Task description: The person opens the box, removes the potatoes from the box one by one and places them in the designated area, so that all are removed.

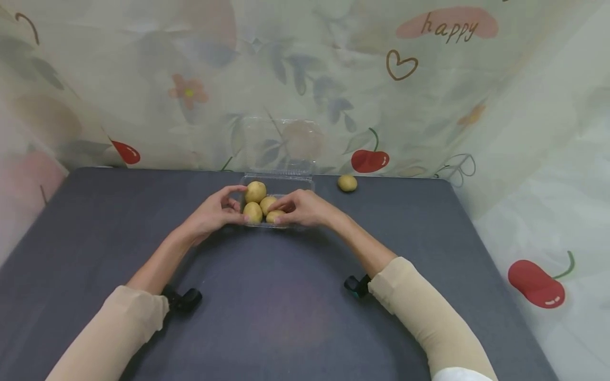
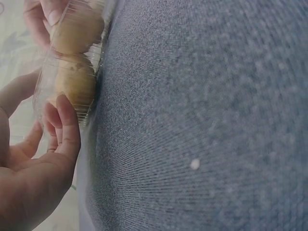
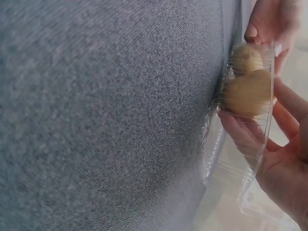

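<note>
A clear plastic clamshell box [image 1: 299, 185] stands near the far edge of the table, its see-through lid [image 1: 281, 143] raised at the back. Several yellow potatoes lie in its left and middle part, among them one at the back left [image 1: 255, 191] and one at the front left [image 1: 253, 212]. My left hand [image 1: 214, 212] holds the box's left end, thumb near the front corner and fingers along the side. Reaching inside, my right hand [image 1: 307, 207] pinches a potato [image 3: 248, 94] by the front wall; its fingers partly cover the potato behind.
Another potato [image 1: 347, 183] lies on the dark grey tabletop [image 1: 286, 296], right of the box by the far edge. A patterned curtain [image 1: 295, 63] hangs right behind the table. Each forearm carries a black wrist device, such as the left one [image 1: 186, 300].
</note>
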Demonstrator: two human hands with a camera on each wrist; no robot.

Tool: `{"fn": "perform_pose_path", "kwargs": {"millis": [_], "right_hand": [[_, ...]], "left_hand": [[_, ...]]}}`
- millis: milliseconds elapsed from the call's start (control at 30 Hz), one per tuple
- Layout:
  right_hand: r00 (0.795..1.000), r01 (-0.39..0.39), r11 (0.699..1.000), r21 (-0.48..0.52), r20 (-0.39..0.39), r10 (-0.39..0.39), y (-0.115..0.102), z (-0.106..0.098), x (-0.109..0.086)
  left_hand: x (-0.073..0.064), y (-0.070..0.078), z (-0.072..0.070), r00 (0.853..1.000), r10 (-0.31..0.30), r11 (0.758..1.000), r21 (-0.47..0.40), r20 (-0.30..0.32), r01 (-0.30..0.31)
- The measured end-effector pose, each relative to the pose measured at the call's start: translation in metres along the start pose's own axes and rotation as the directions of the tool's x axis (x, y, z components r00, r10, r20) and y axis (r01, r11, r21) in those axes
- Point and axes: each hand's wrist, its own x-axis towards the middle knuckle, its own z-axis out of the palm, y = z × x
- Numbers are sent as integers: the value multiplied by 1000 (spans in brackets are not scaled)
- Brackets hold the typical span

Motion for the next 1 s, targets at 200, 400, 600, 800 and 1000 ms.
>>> {"fn": "perform_pose_path", "kwargs": {"millis": [200,400,600,800,1000], "right_hand": [[1000,28,998,50,6,-29,3,-3,-2],[999,44,996,76,-25,-42,3,-4,-6],[995,72,995,70,-79,-66,2,-3,-9],[991,77,990,121,-118,-63,3,-8,-12],[977,92,986,138,-205,-63,6,-19,-17]], "left_hand": [[2,1,0,1000,10,1000,-11,10,-10],[3,0,0,1000,5,1000,-23,9,-5],[2,-2,0,1000,5,1000,-24,7,-5],[-1,-4,0,1000,-10,1000,-24,9,10],[1,-5,-1,1000,7,1000,-24,2,-7]]}}
